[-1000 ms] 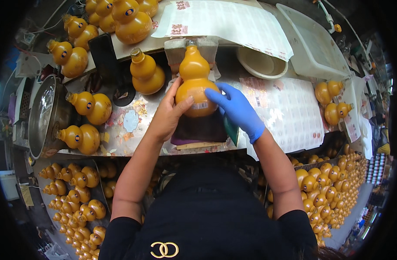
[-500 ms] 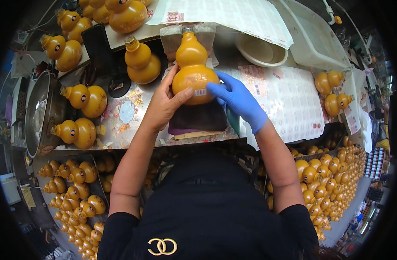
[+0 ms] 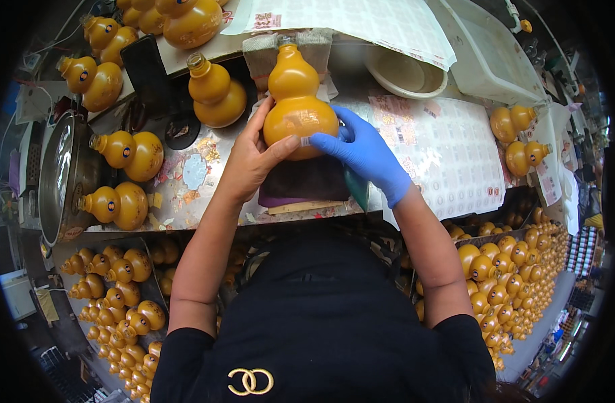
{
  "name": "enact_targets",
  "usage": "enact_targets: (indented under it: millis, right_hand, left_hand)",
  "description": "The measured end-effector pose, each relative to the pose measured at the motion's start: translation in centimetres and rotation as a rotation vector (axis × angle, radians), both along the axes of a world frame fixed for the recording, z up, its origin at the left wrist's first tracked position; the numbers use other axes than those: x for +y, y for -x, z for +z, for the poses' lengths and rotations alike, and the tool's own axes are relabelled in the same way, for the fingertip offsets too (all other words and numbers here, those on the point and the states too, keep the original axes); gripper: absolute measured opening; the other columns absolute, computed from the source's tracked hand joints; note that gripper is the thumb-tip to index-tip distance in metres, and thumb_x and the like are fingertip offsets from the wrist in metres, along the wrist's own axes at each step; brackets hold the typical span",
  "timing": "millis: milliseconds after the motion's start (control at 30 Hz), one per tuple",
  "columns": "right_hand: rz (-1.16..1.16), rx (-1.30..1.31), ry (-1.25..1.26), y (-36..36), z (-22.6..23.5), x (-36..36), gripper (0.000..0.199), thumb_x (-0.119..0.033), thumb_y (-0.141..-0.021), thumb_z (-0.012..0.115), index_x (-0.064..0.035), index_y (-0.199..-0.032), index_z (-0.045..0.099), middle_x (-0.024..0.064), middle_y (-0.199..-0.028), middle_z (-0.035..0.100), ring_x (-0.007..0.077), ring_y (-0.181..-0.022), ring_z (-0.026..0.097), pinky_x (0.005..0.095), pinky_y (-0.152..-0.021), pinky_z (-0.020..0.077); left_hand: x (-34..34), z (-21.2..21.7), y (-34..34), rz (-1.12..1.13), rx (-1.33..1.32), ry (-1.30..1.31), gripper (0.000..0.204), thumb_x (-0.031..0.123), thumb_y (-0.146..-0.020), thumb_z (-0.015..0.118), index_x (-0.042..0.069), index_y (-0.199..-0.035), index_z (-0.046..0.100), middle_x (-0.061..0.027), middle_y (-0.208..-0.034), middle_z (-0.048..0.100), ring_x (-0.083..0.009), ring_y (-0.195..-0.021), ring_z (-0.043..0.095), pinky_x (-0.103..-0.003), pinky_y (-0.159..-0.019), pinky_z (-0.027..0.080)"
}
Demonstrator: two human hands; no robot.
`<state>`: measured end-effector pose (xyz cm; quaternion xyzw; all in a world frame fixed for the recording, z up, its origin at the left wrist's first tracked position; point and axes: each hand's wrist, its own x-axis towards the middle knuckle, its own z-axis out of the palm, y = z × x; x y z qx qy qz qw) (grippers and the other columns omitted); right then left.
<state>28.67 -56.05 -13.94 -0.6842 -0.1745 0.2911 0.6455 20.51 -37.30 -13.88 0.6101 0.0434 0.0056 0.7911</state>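
Left hand (image 3: 248, 161) and gloved right hand (image 3: 369, 156), half-curled around the bottle (image 3: 298, 115), might crease its label (image 3: 305, 142) through uneven thumb pressure.

one wide fisheye view — from head height, facing down, close over the workbench (image 3: 171, 209)

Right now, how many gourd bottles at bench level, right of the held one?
2. Right of the held bottle: upper bottle near the translucent tub; lower bottle just beneath it in the picture, beside the white sheet. More may be hidden.
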Motion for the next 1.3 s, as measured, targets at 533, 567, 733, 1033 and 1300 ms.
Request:
enact_targets:
  millis: [533, 567, 733, 1033, 1300]
  right_hand:
    - [-0.466, 0.571, -0.622, 3.2, 1.5, -1.3, 0.029, -0.027, -0.095, 0.055, -0.0038, -0.112, 0.059, 0.0040, -0.098, 0.063, 0.0146, -0.092, 0.061, 0.0291, -0.080, 0.0507]
    - [-0.426, 0.372, -0.482, 4.0, 1.5, -1.1, 0.026, -0.021, -0.094, 0.059, -0.0036, -0.114, 0.056, 0.0049, -0.102, 0.063, 0.0141, -0.089, 0.061, 0.0264, -0.078, 0.0500]
    - [-0.388, -0.394, -0.050, 6.3, 0.2, 0.8, 0.030, -0.014, -0.088, 0.068, -0.0010, -0.110, 0.052, 0.0114, -0.094, 0.065, 0.0140, -0.085, 0.063, 0.0274, -0.076, 0.0507]
    - [-0.557, -0.104, -0.032, 5.4, -1.0, -0.7, 0.029, -0.015, -0.086, 0.070, -0.0028, -0.108, 0.055, 0.0065, -0.089, 0.064, 0.0119, -0.079, 0.061, 0.0265, -0.073, 0.0505]
    - [-0.246, -1.447, 0.158, 6.0, -0.6, 1.1, 0.039, -0.004, -0.065, 0.068, -0.0102, -0.103, 0.068, 0.0002, -0.109, 0.062, 0.0189, -0.074, 0.055, 0.0309, -0.056, 0.0448]
  left_hand:
    - [-0.2, -1.1, -0.1, 0.032, -0.055, -0.003, 0.085, 0.030, -0.088, 0.068, -0.002, -0.149, 0.018, -0.0145, -0.143, 0.038, -0.0215, -0.131, 0.040, -0.032, -0.109, 0.030]
    - [-0.3, -1.1, 0.0, 0.036, -0.060, -0.034, 0.085, 0.031, -0.088, 0.068, -0.003, -0.149, 0.018, -0.0148, -0.143, 0.037, -0.0217, -0.131, 0.040, -0.032, -0.109, 0.030]
    - [-0.2, -1.3, 0.0, 0.059, -0.095, -0.172, 0.085, 0.034, -0.089, 0.067, -0.003, -0.149, 0.018, -0.0165, -0.145, 0.035, -0.0227, -0.132, 0.038, -0.033, -0.109, 0.030]
    - [0.3, -1.4, 0.1, 0.007, -0.101, -0.269, 0.080, 0.035, -0.094, 0.059, -0.003, -0.149, 0.016, -0.0168, -0.148, 0.032, -0.0228, -0.135, 0.035, -0.032, -0.111, 0.027]
    - [0.4, -1.9, -0.1, -0.038, -0.083, 0.087, 0.063, 0.031, -0.103, 0.040, -0.001, -0.150, 0.015, -0.0148, -0.151, 0.028, -0.0225, -0.140, 0.028, -0.033, -0.115, 0.021]
